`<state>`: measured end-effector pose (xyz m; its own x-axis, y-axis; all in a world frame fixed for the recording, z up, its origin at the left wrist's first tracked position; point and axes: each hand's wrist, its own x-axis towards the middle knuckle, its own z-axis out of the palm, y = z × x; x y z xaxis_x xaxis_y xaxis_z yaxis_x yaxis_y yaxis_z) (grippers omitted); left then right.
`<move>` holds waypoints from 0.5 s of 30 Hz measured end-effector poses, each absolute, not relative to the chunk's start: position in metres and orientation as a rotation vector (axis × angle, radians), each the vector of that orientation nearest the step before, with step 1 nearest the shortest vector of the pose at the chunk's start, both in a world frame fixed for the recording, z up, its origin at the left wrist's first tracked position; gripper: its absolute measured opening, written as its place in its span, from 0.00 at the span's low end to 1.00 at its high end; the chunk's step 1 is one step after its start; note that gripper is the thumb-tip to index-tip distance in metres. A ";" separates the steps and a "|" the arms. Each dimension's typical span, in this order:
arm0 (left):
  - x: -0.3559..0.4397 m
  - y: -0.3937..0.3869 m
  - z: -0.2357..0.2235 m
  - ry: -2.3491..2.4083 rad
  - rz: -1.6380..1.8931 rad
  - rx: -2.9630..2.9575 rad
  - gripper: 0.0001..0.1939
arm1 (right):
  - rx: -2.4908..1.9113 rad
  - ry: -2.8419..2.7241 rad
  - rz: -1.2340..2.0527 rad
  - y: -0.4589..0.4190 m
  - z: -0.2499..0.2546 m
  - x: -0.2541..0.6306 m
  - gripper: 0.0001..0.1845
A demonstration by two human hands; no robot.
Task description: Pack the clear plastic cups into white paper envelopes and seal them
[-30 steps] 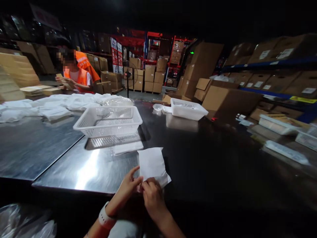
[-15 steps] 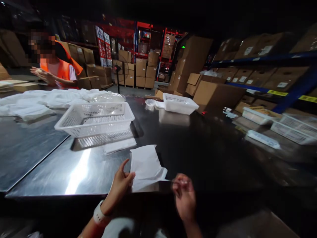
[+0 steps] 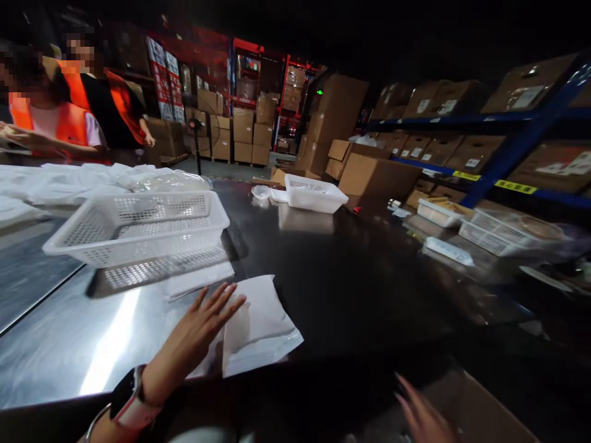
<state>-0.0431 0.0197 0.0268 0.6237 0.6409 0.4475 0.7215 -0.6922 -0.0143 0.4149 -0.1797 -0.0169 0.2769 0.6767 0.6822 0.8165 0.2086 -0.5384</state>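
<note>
My left hand (image 3: 196,335) lies flat with fingers spread on the left part of a white flat packet (image 3: 258,326) near the front edge of the steel table (image 3: 92,344). Low at the bottom right, beyond the table edge, my right hand (image 3: 422,415) is blurred by motion and reaches over a brown cardboard box (image 3: 480,409); its fingers look apart and I see nothing in them. A white perforated basket (image 3: 138,227) stands just behind the packet to the left.
A second white basket (image 3: 314,192) sits farther back on the table, with a pile of white bags (image 3: 92,181) at the far left. Two people in orange vests (image 3: 69,117) work behind it. Blue racks with cartons and trays (image 3: 498,234) line the right.
My right hand let go of the packet and swung down to the right, off the table. My left hand went from pinching the packet's edge to lying flat on it. The view turned right.
</note>
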 end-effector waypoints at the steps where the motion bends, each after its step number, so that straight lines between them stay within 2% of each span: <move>1: -0.039 0.019 0.023 -1.030 -0.558 -2.684 0.49 | -1.482 -1.623 -0.247 -0.155 -0.017 0.404 0.15; 4: -0.026 0.009 0.004 -0.840 -0.528 -2.712 0.48 | -1.249 -2.108 -0.497 -0.073 -0.009 0.360 0.25; 7: -0.021 0.000 -0.016 -0.687 -0.647 -2.648 0.37 | -0.879 -2.368 -0.535 -0.010 0.005 0.314 0.18; 10: -0.024 -0.006 -0.028 -0.672 -0.846 -2.552 0.25 | -0.646 -2.442 -0.398 0.011 0.016 0.285 0.13; 13: -0.029 -0.013 -0.034 -0.830 -1.070 -2.511 0.20 | -0.594 -2.424 -0.274 0.005 0.021 0.275 0.11; 15: -0.031 -0.016 -0.037 -0.976 -1.153 -2.552 0.17 | -0.564 -2.400 -0.325 -0.003 0.023 0.272 0.11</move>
